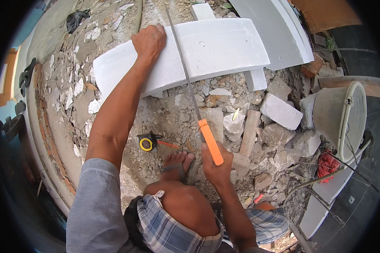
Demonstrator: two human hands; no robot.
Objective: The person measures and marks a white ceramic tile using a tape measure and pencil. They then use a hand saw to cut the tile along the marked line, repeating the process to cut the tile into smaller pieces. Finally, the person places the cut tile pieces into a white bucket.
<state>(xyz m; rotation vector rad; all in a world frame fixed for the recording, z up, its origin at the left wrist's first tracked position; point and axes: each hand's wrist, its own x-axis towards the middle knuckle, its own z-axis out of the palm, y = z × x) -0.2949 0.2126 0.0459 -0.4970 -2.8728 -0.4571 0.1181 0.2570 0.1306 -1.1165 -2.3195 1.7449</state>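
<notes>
A long white lightweight concrete block (223, 44) lies across smaller white supports in front of me. My left hand (150, 41) bears on its far edge, left of the middle, with the fingers curled and partly hidden. My right hand (217, 165) is closed around the orange handle of a handsaw (189, 86). The saw's thin blade runs away from me across the block's top, just right of my left hand. From this angle I cannot tell how deep the blade sits. A black and yellow tape measure (146, 143) rests on the gravel by my sandalled foot.
Rubble and broken bricks cover the ground. White block pieces (281, 111) lie to the right, near a grey bucket (340, 116) and a red plastic bag (327, 165). Large pale slabs (274, 33) lean at the far right. A black bag (76, 20) sits at the far left.
</notes>
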